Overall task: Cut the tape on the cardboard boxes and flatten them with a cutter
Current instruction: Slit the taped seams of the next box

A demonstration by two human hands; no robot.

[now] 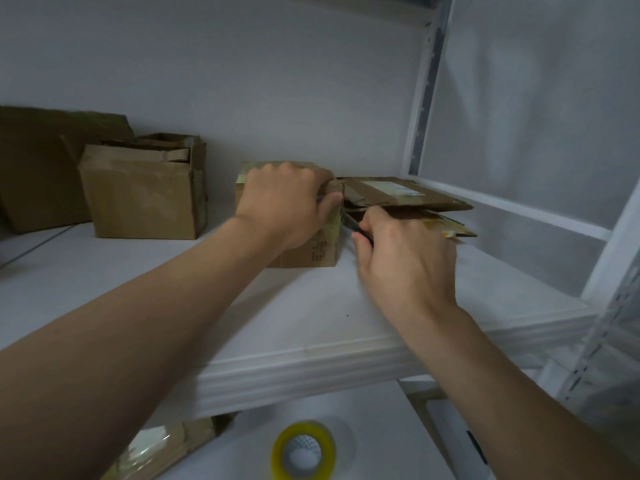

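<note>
White shelf [311, 306] fills my view. Open cardboard box [145, 192] at 9 o'clock, well apart. Flattened cardboard stack [408, 195] at 3 o'clock crowds the small taped box [311, 251] at centre. Left hand [284, 206] grasps that box's top corner; right hand [405, 261] is clenched. Tape roll [303, 450] at 6 o'clock, below. Cutter [353, 225] in the right fist, blade at the box's right edge.
</note>
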